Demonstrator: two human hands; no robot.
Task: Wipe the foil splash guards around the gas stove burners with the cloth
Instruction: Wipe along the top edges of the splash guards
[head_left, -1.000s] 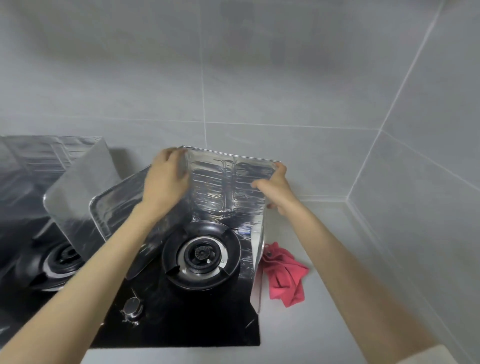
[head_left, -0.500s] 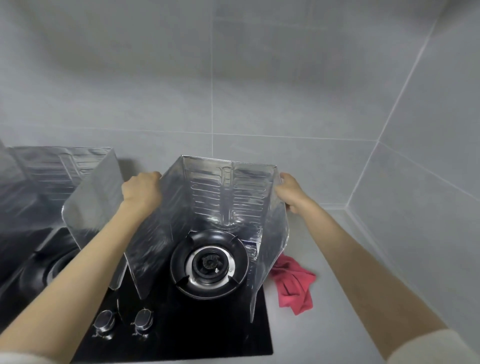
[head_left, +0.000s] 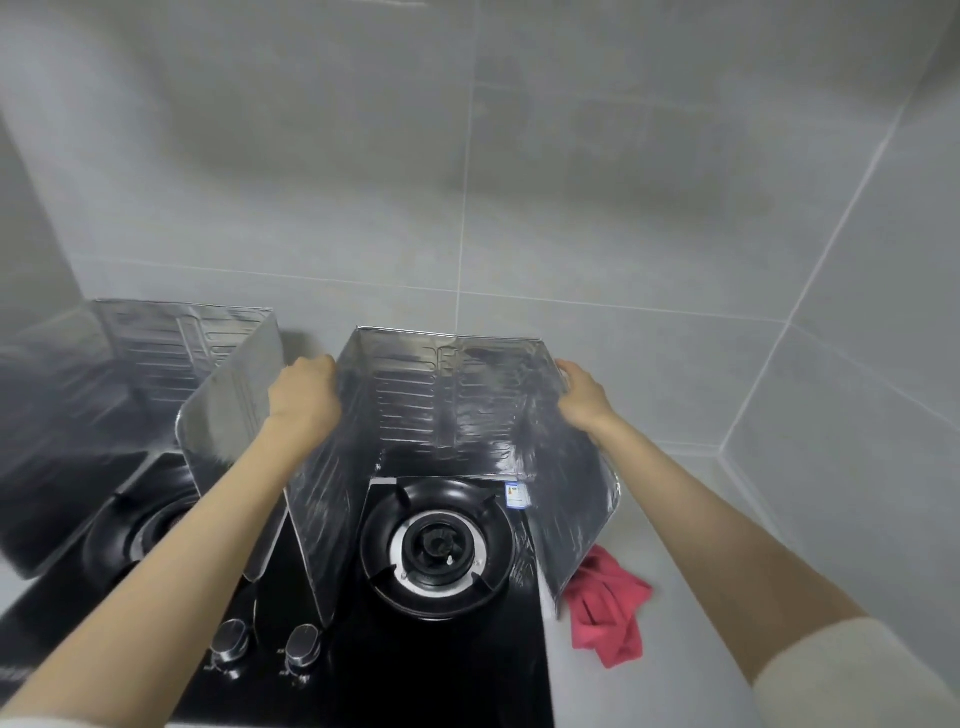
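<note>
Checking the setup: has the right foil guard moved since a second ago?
Yes. Its right wing swung outward, away from the burner, toward the red cloth.

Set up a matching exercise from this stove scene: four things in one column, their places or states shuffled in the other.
Column A
1. red cloth
2. right burner
3. left hand
4. knobs

Column B
a. grips the top left corner of the foil splash guard
b. lies crumpled on the counter
c. sit at the front edge of the stove top
d. fenced by foil on three sides

Pairs: 1-b, 2-d, 3-a, 4-c
</note>
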